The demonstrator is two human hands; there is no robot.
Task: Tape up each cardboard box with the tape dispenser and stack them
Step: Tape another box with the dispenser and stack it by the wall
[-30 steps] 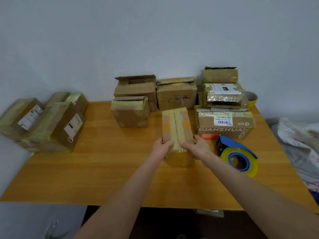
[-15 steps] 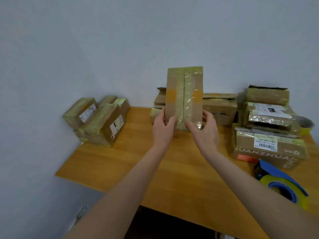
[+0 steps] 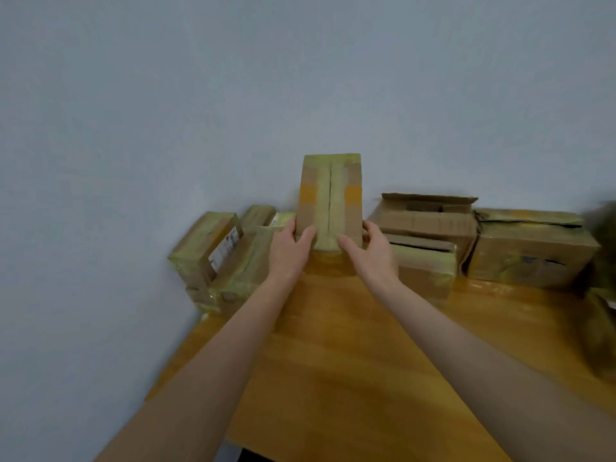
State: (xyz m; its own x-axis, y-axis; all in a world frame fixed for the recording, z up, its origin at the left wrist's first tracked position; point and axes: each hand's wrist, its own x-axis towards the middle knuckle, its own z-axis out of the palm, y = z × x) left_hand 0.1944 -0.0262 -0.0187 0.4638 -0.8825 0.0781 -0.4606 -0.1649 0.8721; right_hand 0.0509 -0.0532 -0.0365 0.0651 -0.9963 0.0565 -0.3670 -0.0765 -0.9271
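Gripping the taped cardboard box (image 3: pixel 329 198) at its lower corners, left hand (image 3: pixel 289 249) and right hand (image 3: pixel 372 251) hold it upright, mid-frame, above the wooden worktop (image 3: pixel 350 361).

Boxes (image 3: pixel 430 228) crowding table's (image 3: pixel 333 361) far edge

Bare left hand (image 3: pixel 288 253) and right hand (image 3: pixel 373 258) on long, bare forearms (image 3: pixel 213 361).
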